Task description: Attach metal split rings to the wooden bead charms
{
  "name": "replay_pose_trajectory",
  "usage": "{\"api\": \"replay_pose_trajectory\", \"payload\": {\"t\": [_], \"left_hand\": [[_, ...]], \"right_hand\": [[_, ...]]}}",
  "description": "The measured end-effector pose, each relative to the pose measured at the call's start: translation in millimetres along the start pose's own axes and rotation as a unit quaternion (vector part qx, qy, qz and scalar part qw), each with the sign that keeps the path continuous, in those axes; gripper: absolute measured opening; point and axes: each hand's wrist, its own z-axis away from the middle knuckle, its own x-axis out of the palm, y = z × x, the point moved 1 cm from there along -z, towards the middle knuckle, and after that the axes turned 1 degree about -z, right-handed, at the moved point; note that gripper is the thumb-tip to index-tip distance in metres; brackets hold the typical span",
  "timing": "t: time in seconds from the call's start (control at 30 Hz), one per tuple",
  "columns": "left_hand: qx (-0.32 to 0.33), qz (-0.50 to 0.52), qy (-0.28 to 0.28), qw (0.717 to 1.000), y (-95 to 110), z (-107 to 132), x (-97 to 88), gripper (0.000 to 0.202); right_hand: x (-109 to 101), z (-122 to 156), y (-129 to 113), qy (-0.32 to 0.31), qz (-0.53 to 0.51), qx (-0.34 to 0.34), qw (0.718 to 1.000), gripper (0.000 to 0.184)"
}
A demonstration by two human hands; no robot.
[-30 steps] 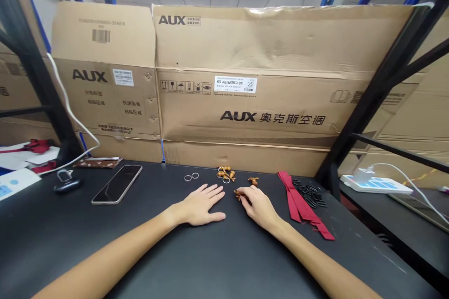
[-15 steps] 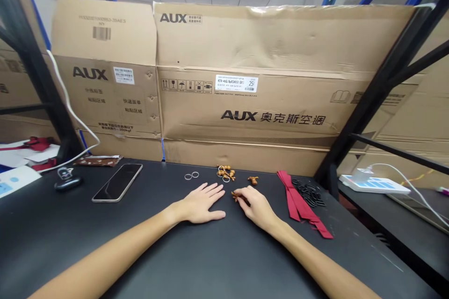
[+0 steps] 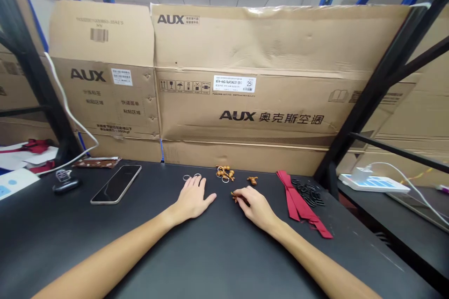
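My left hand [image 3: 194,199] is open over the black table [image 3: 196,257], palm down with the thumb spread. Its fingertips reach two thin metal rings [image 3: 187,178], partly covering them; whether they touch I cannot tell. My right hand [image 3: 255,205] is closed in a pinch on a small brown wooden bead charm [image 3: 233,196], mostly hidden by the fingers. Behind the hands lies a small pile of brown bead charms [image 3: 228,173] with metal rings among them. One more brown bead charm [image 3: 252,181] lies apart, beyond my right hand.
Red ribbon strips [image 3: 301,205] and a heap of black clips or cords [image 3: 309,194] lie at the right. A phone [image 3: 117,185], a dark case [image 3: 66,184] and a brown wrapper [image 3: 98,162] are on the left. Tall cardboard [image 3: 245,135] closes off the back.
My left hand has moved left and slightly forward, so its fingertips now overlap the two rings. My right hand stays in place with the bead charm.
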Motion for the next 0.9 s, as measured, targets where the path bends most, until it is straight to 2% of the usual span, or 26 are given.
{"api": "replay_pose_trajectory", "payload": {"t": [0.13,0.27,0.5,0.7,0.9], "left_hand": [[0.104,0.057,0.004,0.993,9,3,-10.8,0.045],[0.151,0.078,0.006,0.985,13,7,-15.6,0.029],[0.149,0.031,0.041,0.987,16,7,-14.6,0.016],[0.152,0.042,0.024,0.987,10,1,-8.0,0.016],[0.169,0.031,0.008,0.985,3,-4,-10.2,0.016]], "right_hand": [[-1,1,0,-0.006,0.000,-0.006,1.000,0.019],[-1,3,2,-0.010,0.000,-0.006,1.000,0.019],[0,2,-1,-0.008,-0.006,-0.011,1.000,0.020],[-1,2,-2,-0.004,-0.015,-0.012,1.000,0.019],[1,-1,-4,0.001,-0.122,0.052,0.991,0.017]]}}
